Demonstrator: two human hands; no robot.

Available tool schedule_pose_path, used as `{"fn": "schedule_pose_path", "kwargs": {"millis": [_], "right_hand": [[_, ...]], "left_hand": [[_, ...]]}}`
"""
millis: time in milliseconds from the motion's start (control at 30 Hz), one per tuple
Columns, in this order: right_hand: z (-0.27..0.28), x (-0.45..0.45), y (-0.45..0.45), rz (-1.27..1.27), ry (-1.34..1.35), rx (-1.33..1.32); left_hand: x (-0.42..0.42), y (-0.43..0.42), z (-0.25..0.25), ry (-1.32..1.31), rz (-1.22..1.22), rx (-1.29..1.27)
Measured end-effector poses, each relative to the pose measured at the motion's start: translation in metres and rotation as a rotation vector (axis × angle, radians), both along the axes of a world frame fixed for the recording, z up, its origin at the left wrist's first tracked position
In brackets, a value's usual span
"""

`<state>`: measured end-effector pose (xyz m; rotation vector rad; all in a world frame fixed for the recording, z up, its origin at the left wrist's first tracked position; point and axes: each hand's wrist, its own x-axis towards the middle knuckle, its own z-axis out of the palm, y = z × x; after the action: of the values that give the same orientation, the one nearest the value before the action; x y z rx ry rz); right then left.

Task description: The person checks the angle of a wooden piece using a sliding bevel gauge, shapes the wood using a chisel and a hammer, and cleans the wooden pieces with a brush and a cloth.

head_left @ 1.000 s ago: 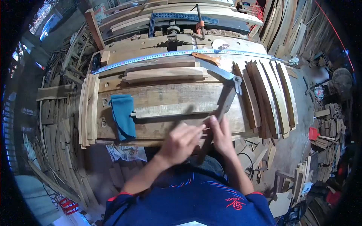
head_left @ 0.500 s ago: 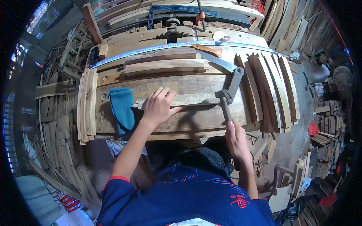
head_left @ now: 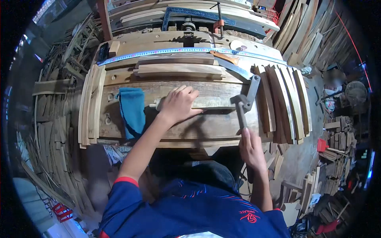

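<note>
My left hand is wrapped over the left part of a short wooden strip lying on the workbench, its thumb along the near edge. My right hand grips the handle of a hammer. The hammer's head is over the strip's right end, beside a grey metal arm with rounded ends; whether it touches either cannot be told. A teal cloth lies on the bench left of my left hand.
Shaped wooden pieces lie behind the strip, with more stacked at the bench's right and left ends. A handsaw and a stretched tape measure lie further back. A blue square and a clamp are at the far side.
The whole view has shifted slightly. The hammer has turned a little in my right hand, its head now clearer over the strip's right end. My left hand stays on the strip.
</note>
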<state>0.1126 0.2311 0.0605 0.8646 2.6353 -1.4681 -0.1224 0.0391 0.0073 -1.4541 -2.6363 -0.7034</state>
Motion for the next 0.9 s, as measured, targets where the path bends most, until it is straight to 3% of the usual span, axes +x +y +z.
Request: {"fn": "schedule_pose_path", "kwargs": {"millis": [33,133,200,267,367,467,533,633,800,867,900], "right_hand": [[0.004,0.001,-0.001,-0.015,0.045,-0.103],[-0.005,-0.002,-0.01,-0.025,0.097,0.112],[-0.016,-0.012,-0.008,0.127,0.044,0.23],[-0.014,-0.011,-0.005,0.117,0.051,0.218],[-0.002,-0.01,-0.007,0.069,0.166,-0.008],[0.015,-0.014,-0.018,0.026,0.147,0.036],[-0.019,-0.014,-0.012,0.163,0.089,0.386],[-0.025,-0.018,-0.008,0.151,0.053,0.306],[0.025,-0.023,-0.022,0.108,0.109,0.168],[0.0,-0.02,-0.029,0.117,0.019,0.364],[-0.012,-0.024,-0.03,0.149,-0.002,0.321]], "left_hand": [[0.001,0.0,-0.001,0.013,0.01,0.006],[0.002,0.0,-0.001,-0.005,0.028,0.011],[0.003,0.0,0.001,-0.042,0.029,-0.011],[0.003,0.0,0.003,-0.041,0.038,-0.002],[0.002,-0.001,-0.002,-0.045,0.042,0.023],[0.001,0.001,-0.004,-0.05,0.052,0.045],[0.002,0.001,0.0,-0.079,0.063,0.016],[0.002,0.002,-0.001,-0.046,0.057,0.008],[0.003,0.001,0.005,-0.059,0.057,0.03],[0.004,0.001,0.004,-0.06,0.066,0.034],[0.004,0.002,0.002,-0.065,0.076,0.037]]}}
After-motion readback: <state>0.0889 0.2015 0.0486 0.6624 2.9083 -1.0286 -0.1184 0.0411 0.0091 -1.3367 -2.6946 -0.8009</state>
